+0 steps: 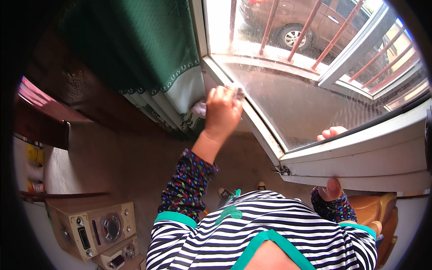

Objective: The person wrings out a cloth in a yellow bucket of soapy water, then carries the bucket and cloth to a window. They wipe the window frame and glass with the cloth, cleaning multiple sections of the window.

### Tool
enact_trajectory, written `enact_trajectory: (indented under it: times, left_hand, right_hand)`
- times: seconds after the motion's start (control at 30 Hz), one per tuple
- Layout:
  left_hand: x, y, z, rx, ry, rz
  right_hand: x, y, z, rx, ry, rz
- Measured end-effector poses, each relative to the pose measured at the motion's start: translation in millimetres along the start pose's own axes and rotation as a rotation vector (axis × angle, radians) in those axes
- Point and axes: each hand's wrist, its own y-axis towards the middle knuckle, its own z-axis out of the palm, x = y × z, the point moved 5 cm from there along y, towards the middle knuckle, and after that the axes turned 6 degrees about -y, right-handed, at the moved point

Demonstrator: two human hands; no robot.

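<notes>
My left hand [222, 110] is closed round a crumpled pale cloth [199, 109], pressed at the near-left edge of an open window sash [265, 139] with a white frame. A darker bunch of the cloth pokes out by the fingertips, touching the frame. On the right, my right hand [332, 189] grips the sash's bottom rail, thumb on the near side and fingertips over the glass side; the rail hides the palm. The glass pane [288, 108] looks dusty and streaked.
A green curtain [139, 45] with a white lower part hangs left of the sash. Outside are rusty window bars [306, 31] and a parked brown car [288, 18]. Beige speakers [96, 229] stand at lower left, a tan leather seat [375, 207] at lower right.
</notes>
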Motion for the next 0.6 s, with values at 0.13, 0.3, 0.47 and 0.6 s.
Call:
enact_trajectory:
  times: [0.13, 0.3, 0.47, 0.6]
  left_hand:
    - [-54.3, -35.9, 1.4, 0.033, -0.050, 0.006]
    - [-109.8, -78.7, 3.2, 0.097, -0.338, 0.105]
    - [-108.1, -66.5, -4.6, 0.291, -0.442, 0.147]
    - [-90.1, -48.8, -13.8, 0.736, -0.340, 0.241]
  right_hand:
    - [2.0, 1.3, 0.5, 0.087, -0.050, -0.070]
    - [0.6, 4.2, 3.3, 0.004, -0.001, -0.161]
    - [9.4, 10.2, 1.7, -0.001, -0.085, -0.313]
    - [7.9, 10.6, -1.1, 0.050, -0.111, -0.357]
